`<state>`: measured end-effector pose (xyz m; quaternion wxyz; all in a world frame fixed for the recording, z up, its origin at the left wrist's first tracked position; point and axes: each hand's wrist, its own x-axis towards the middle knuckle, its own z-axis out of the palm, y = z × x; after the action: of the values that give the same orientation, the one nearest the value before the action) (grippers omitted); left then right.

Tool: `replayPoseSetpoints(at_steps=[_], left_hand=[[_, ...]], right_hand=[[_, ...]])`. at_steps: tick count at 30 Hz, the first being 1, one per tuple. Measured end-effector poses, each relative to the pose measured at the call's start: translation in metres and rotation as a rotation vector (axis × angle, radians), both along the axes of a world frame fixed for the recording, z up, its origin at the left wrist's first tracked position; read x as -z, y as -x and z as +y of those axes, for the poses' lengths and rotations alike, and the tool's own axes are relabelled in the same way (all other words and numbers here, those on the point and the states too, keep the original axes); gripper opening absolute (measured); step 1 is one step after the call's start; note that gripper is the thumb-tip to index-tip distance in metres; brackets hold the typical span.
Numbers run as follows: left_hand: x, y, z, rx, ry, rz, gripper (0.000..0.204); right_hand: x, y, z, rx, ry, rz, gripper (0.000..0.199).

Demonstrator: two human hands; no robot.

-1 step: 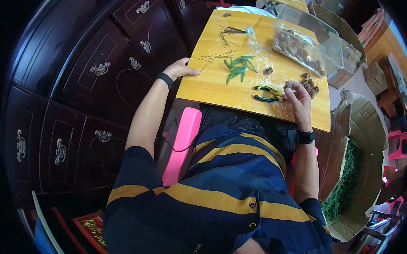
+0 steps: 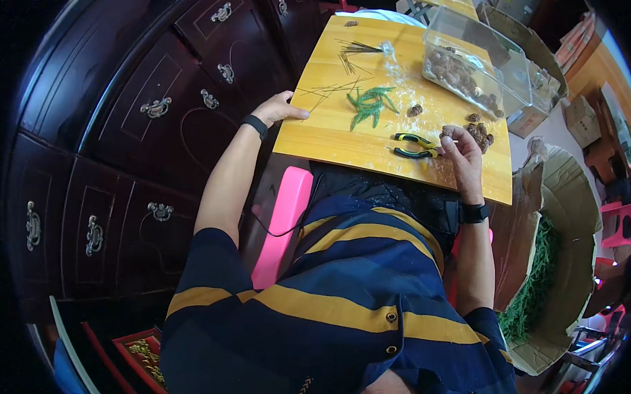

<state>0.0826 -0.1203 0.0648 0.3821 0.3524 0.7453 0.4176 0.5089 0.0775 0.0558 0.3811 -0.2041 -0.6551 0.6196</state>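
Observation:
My right hand (image 2: 464, 153) is closed in a pinch above the right part of the yellow wooden tabletop (image 2: 337, 134). A small brown pine cone (image 2: 446, 131) shows at its fingertips. Yellow-and-black pliers (image 2: 415, 146) lie beside that hand, their far end partly hidden by it. Just beyond it sits a small heap of pine cones (image 2: 479, 134). At the tabletop's left edge rests my left hand (image 2: 278, 108), thumb stretched out on the wood, other fingers partly hidden. Near that thumb lie thin dark wires (image 2: 331, 89). Green artificial sprigs (image 2: 371, 106) lie mid-table.
A clear plastic bin (image 2: 457, 70) of pine cones stands at the back right. A bundle of dark wires (image 2: 360, 48) lies farther back. On my right is a cardboard box (image 2: 572, 188) holding green foliage (image 2: 534, 280). Dark drawers (image 2: 145, 106) line my left.

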Motion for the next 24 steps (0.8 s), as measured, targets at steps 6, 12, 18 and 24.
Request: replayPoseSetpoints(at_steps=[6,12,18,24], left_hand=[[-0.009,-0.007,-0.017,0.000,0.105,-0.102,0.068],[-0.002,-0.005,-0.029,0.024,0.081,-0.144,0.061],[-0.001,-0.004,-0.044,-0.063,0.087,-0.167,0.037],[0.003,0.000,-0.048,-0.111,0.092,-0.218,0.026]], right_hand=[[0.002,0.000,-0.001,0.006,0.000,-0.011,0.028],[0.004,0.001,0.000,-0.022,-0.001,-0.001,0.029],[0.004,0.002,-0.003,-0.007,-0.009,0.010,0.029],[0.001,0.003,-0.004,-0.012,0.020,-0.002,0.028]])
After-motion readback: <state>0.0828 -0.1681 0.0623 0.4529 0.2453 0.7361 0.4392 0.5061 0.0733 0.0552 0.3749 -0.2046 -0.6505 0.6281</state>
